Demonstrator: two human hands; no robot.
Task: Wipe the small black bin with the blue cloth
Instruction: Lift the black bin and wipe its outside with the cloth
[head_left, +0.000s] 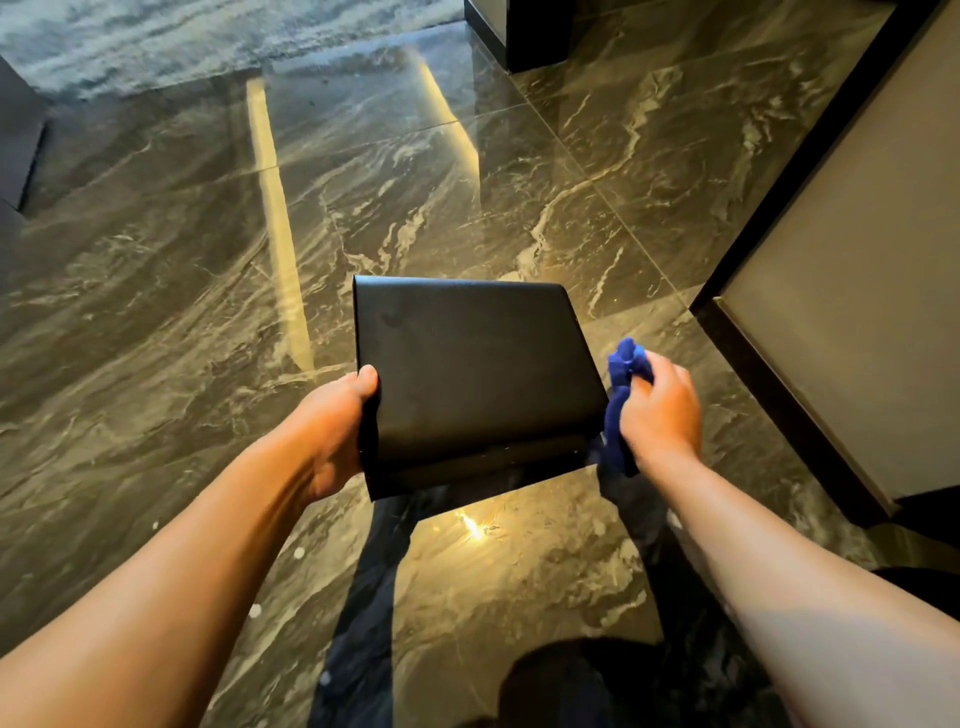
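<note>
The small black bin (472, 374) is held in the air above the floor, tipped so that one flat matte side faces up at me. My left hand (332, 426) grips its left edge, thumb on top and fingers hidden underneath. My right hand (660, 410) is just to the right of the bin's near right corner, closed around the bunched blue cloth (621, 400). The cloth touches or nearly touches the bin's right edge; part of it hangs below my hand.
Glossy dark marble floor (208, 249) spreads all around, with bright light streaks. A grey cabinet or wall panel (841, 312) with a dark plinth runs along the right. A dark pillar base (530, 36) stands at the top, a pale rug (156, 36) at top left. My legs are below.
</note>
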